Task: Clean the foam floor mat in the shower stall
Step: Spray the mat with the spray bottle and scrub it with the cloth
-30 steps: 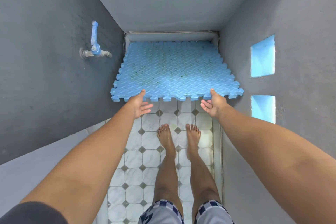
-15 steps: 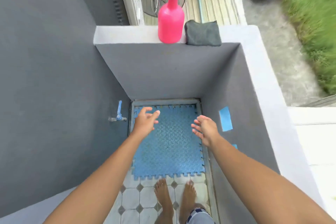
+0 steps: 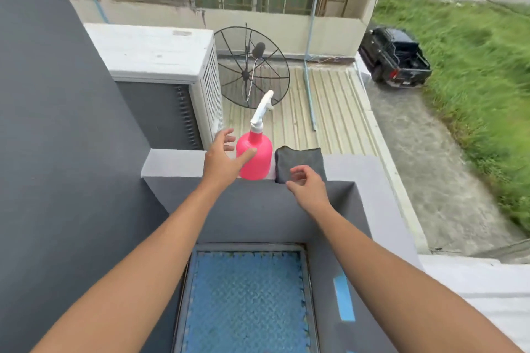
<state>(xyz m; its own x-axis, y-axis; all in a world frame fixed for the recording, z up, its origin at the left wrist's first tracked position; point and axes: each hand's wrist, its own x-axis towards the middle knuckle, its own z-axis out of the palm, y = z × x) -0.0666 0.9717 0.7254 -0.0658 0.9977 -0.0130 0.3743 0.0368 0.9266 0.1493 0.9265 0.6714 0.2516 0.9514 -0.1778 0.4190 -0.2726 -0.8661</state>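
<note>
Reaching up to the grey ledge (image 3: 177,162), left hand (image 3: 222,159) spread open beside the pink spray bottle (image 3: 256,159), thumb against its side, nothing gripped, right hand (image 3: 308,183) loosely curled and empty over the dark cloth (image 3: 298,159), blue foam mat (image 3: 246,301) flat on the stall floor below

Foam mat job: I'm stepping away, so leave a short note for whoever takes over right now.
Left hand: open, fingers spread beside the pink spray bottle, thumb at its side, not gripping.
Right hand: open, empty, over the near edge of the grey cloth.
Bottle and cloth sit side by side on the wall ledge.
Blue foam mat lies flat on the stall floor below.
Done: nothing shows as sprayed or wiped.
Left: grab both, spray, wipe the mat.
</note>
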